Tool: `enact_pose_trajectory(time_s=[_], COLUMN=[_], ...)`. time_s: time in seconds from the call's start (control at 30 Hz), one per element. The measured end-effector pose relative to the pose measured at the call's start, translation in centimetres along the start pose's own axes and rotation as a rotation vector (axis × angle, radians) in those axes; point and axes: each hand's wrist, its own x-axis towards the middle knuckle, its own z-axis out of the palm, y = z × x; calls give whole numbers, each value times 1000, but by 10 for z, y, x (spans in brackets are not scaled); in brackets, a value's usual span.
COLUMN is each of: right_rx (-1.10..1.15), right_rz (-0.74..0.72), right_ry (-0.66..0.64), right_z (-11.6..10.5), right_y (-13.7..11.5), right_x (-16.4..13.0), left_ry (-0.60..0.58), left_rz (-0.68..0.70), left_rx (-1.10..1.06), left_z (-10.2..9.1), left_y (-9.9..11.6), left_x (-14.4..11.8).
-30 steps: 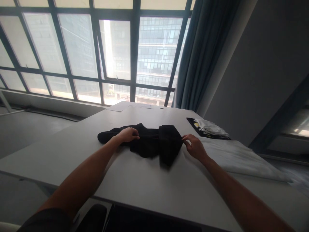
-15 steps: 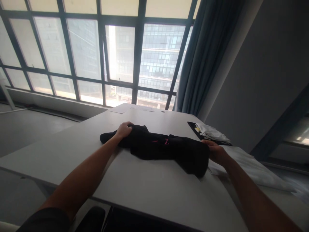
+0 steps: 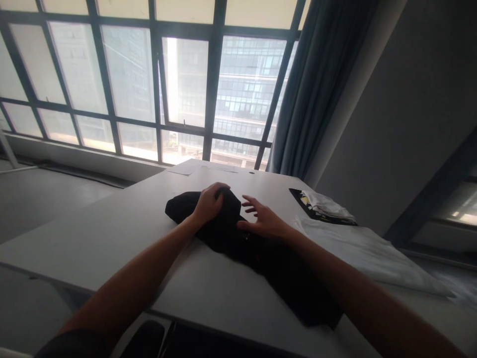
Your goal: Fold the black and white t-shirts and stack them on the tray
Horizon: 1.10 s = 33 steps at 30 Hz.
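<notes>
A black garment (image 3: 238, 248) with a small pinkish print lies across the white table, its far end bunched and its near end stretched toward the front right. My left hand (image 3: 210, 201) has its fingers closed round the bunched part. Just right of that bunch, my right hand (image 3: 263, 219) hovers over the cloth with its fingers spread and the thumb low near the fabric. Whether that thumb touches the garment I cannot tell. My right forearm covers part of the garment's near end.
The white table (image 3: 122, 233) runs toward the windows. On its right side lie a folded pile of white and patterned cloth (image 3: 328, 206) and a spread white cloth (image 3: 376, 258). Papers (image 3: 186, 169) rest at the far end. A blue curtain (image 3: 316, 89) hangs behind.
My right hand has let go of the garment's right end and moved left beside my left hand. The garment's right end has swung nearer to me, and my left hand has shifted slightly right.
</notes>
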Motion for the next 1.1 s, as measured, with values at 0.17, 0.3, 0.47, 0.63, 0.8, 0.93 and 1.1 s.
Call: enact_pose_trajectory(time_s=[0.17,0.3,0.47,0.63,0.8,0.93,1.1], right_rx=[-307,-387,-419,-515,-658,-692,-618], right_rz=[-64,-94,-97,39,333,550,707], right_ry=[154,407,746,763,590,411,457], right_z=[25,-16,-88,-130,-153,-166,-179], right_y=[-26,-23,-20,-10,30,72,99], right_x=[40,62,76,63,30,7,-6], left_ry=[-88,-238,-502,-584,-93,68,-321], left_rz=[173,16,-460,-706,-712,-735,-721], left_rx=[67,437,749,510,-31,-456,-372], left_z=[-6,-19,-27,-30,-32,-36,-55], left_y=[-3,-23,-56,-87,-96,-82,-69], left_x=[-3,-2,-3,-3,0,10,18])
